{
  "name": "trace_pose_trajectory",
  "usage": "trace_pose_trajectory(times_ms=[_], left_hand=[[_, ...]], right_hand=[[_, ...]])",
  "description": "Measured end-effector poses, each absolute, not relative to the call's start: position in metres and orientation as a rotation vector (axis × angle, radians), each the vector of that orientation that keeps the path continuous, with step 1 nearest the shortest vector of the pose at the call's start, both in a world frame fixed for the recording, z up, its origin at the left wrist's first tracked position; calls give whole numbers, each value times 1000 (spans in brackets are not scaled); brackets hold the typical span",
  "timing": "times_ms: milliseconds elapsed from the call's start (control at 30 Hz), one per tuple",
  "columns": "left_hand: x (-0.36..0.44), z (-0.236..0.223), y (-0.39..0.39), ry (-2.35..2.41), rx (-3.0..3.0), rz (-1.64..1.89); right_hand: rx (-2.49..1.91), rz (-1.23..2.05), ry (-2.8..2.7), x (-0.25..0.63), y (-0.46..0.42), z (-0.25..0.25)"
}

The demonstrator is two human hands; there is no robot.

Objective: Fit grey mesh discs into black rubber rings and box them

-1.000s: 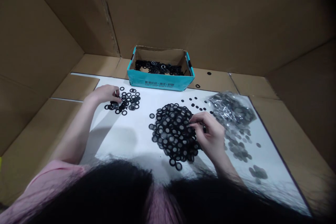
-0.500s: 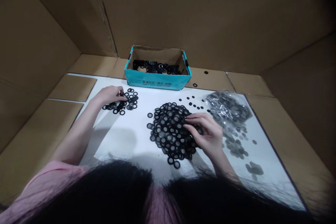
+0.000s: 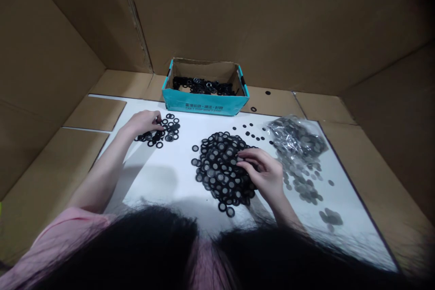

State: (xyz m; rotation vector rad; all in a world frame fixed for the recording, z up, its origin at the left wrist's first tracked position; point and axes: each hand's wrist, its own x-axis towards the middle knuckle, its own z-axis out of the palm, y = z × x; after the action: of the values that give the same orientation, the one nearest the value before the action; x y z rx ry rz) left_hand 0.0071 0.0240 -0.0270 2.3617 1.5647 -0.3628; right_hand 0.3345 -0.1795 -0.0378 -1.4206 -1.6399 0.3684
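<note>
At the left, my left hand (image 3: pixel 144 122) is over a small heap of black rings (image 3: pixel 176 136), with finger and thumb curled round a dark ring, partly hidden by the fingers. In the middle lies a large pile of black-rimmed discs with grey centres (image 3: pixel 222 176). My right hand (image 3: pixel 267 170) reaches into that pile's right side, thumb and fingers pinched on one black-rimmed disc (image 3: pixel 241 159) whose edge just shows between the fingertips. The palm and curled fingers cover part of the pile.
A turquoise cardboard box (image 3: pixel 205 103) holding black rings stands at the back. On the right lie a clear plastic bag (image 3: pixel 297 138) of grey discs and loose grey discs (image 3: pixel 306 190). Small black discs (image 3: pixel 252 135) are scattered behind the pile. Cardboard walls (image 3: pixel 265 22) enclose the white table (image 3: pixel 149 176).
My right hand has shifted slightly left over the pile, its fingertips closing together. My left hand stays at the ring heap. The whole view has moved a little.
</note>
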Motion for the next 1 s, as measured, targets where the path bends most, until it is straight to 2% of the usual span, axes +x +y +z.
trace_pose_trajectory(times_ms=[333, 667, 1000], left_hand=[[7, -31, 25, 1471, 2427, -293], [2, -37, 32, 1310, 2437, -297], [9, -24, 26, 1281, 2453, -226]], right_hand=[[-1536, 99, -1756, 368, -190, -34], [-2090, -379, -1418, 484, -251, -74], [-2155, -358, -1348, 511, -260, -114]])
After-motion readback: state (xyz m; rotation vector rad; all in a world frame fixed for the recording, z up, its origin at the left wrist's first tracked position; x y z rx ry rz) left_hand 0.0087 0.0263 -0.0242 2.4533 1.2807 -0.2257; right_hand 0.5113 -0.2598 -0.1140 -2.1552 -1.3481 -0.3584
